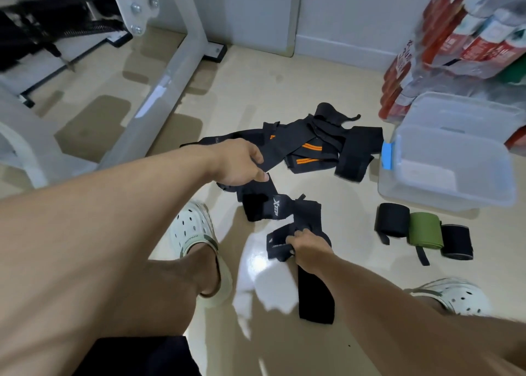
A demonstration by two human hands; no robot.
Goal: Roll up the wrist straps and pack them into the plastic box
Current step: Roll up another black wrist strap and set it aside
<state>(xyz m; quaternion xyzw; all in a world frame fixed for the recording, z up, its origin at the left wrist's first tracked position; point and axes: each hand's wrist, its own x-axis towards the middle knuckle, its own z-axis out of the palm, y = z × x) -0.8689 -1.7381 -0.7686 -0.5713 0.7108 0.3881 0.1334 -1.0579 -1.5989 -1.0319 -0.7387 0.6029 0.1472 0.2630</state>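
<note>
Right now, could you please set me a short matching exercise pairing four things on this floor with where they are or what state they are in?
Things:
1. green rolled strap
2. plastic box
3. pile of unrolled straps
4. black strap with white logo

Places or states:
A. held between the left hand and the right hand
B. between two black rolls
C. lying loose, left of the box
D. open, no straps visible inside

Pairs: 1-B, 2-D, 3-C, 4-A
</note>
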